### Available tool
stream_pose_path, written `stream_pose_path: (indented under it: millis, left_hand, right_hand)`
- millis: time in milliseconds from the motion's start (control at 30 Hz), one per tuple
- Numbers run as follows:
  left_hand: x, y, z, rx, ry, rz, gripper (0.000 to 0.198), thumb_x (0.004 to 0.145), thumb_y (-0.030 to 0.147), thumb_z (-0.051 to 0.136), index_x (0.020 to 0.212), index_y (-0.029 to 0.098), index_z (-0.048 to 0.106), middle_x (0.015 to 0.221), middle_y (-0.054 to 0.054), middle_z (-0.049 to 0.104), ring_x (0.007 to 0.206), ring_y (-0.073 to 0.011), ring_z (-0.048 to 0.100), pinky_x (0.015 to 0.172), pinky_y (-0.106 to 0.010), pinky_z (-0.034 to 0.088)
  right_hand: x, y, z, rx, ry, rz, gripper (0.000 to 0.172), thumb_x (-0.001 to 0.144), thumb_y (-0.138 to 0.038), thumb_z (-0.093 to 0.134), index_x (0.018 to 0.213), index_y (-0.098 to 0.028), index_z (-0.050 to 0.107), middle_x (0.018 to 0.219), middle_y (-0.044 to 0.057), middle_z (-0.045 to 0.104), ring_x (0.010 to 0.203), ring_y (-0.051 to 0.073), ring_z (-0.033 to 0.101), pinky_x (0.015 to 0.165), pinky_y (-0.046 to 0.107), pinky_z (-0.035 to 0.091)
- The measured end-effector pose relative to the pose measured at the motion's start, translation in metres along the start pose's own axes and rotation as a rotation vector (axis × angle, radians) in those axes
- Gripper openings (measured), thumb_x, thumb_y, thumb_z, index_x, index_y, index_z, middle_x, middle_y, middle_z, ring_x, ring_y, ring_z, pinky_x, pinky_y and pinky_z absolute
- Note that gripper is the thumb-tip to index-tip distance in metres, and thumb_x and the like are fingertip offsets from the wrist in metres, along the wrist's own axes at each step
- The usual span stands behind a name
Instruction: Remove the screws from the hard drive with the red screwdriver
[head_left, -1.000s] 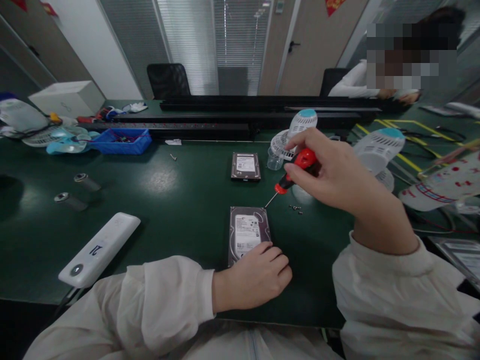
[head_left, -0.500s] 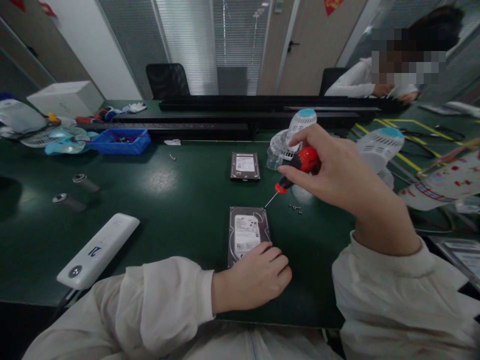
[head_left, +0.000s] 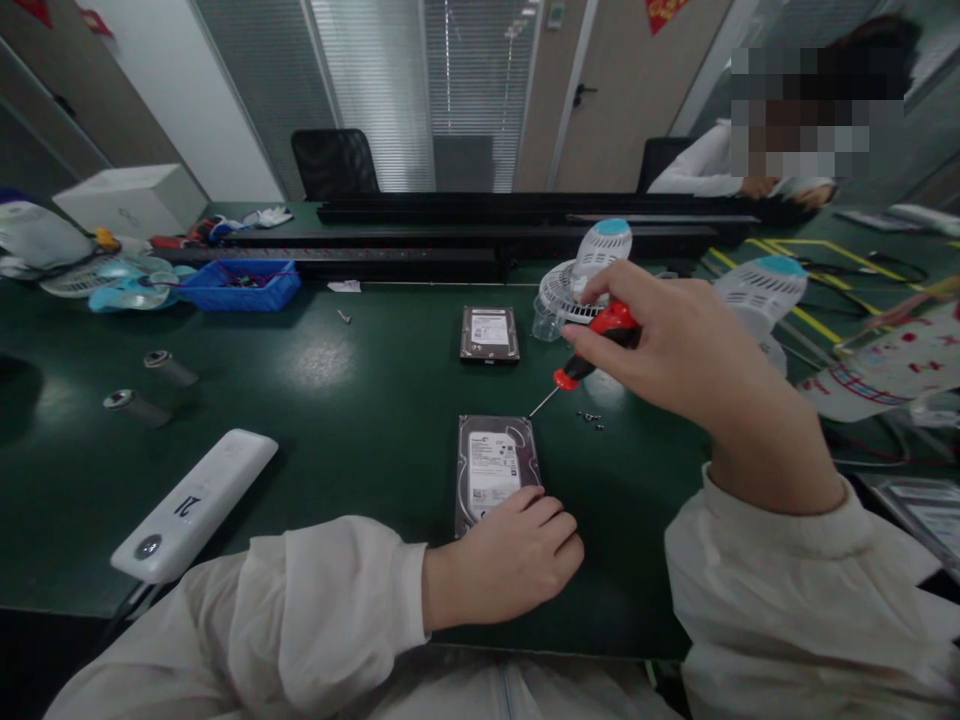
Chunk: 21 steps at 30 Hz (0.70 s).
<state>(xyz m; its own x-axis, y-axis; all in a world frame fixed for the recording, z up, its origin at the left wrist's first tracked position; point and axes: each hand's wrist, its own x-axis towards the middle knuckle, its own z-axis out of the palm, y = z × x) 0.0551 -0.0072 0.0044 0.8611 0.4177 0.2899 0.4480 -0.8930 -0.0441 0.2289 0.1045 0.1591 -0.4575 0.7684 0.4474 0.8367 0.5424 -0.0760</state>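
A hard drive (head_left: 495,465) with a white label lies flat on the green table in front of me. My left hand (head_left: 517,555) is wrapped over its near right corner, holding it down. In my right hand (head_left: 652,340) is a red and black screwdriver (head_left: 574,372), gripped by its handle and slanting down to the left. The screwdriver's tip meets the drive's far right corner; whether a screw sits under it is too small to tell. Several small screws (head_left: 589,416) lie to the right of the drive. A second hard drive (head_left: 489,335) lies farther back.
White handheld fans (head_left: 600,255) and a clear cup (head_left: 549,318) stand behind my right hand. A blue basket (head_left: 241,287), two metal cylinders (head_left: 139,408) and a white power bank (head_left: 196,505) are on the left. Across the table sits another person (head_left: 697,165).
The handle of the screwdriver has turned slightly in my right hand, and the fingers have shifted a little. My left hand and the drive stay put.
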Motion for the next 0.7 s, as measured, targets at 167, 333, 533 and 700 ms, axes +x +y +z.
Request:
stream_pose_path:
  millis: [167,333,533,700]
  left_hand:
    - [0.0002,0.0002,-0.0006,0.004,0.0,0.005,0.023,0.107,0.018,0.046,0.111,0.012,0.068,0.114,-0.01,0.07,0.103,-0.0234,0.063,0.094,-0.04,0.046]
    - [0.0004,0.0007,-0.0003,-0.003,0.001,0.001,0.022,0.107,0.02,0.047,0.11,0.012,0.068,0.112,-0.01,0.07,0.102,-0.023,0.063,0.095,-0.04,0.046]
    - [-0.0002,0.001,0.0013,-0.006,0.017,-0.004,0.022,0.106,0.019,0.048,0.11,0.013,0.068,0.112,-0.009,0.07,0.102,-0.0232,0.063,0.095,-0.04,0.046]
    - [0.0001,0.0005,0.0001,0.001,0.007,0.0,0.022,0.106,0.02,0.048,0.109,0.013,0.068,0.112,-0.01,0.07,0.101,-0.023,0.063,0.095,-0.039,0.047]
  right_hand:
    - [-0.0012,0.0021,-0.001,0.054,-0.038,-0.028,0.046,0.09,-0.038,0.054,0.129,-0.014,0.055,0.112,0.016,0.069,0.086,0.03,0.066,0.075,0.042,0.046]
    - [-0.0009,0.0041,0.0004,0.133,-0.029,-0.084,0.036,0.088,-0.035,0.056,0.122,-0.021,0.056,0.103,0.008,0.068,0.077,0.022,0.063,0.072,0.037,0.045]
    - [-0.0002,0.0043,0.0004,-0.004,-0.015,-0.013,0.04,0.094,-0.051,0.053,0.118,-0.019,0.059,0.093,0.01,0.07,0.077,0.028,0.064,0.066,0.038,0.04]
    - [-0.001,0.0038,0.0005,0.112,-0.047,-0.07,0.04,0.09,-0.035,0.053,0.128,-0.021,0.052,0.113,0.013,0.069,0.08,0.024,0.063,0.073,0.038,0.045]
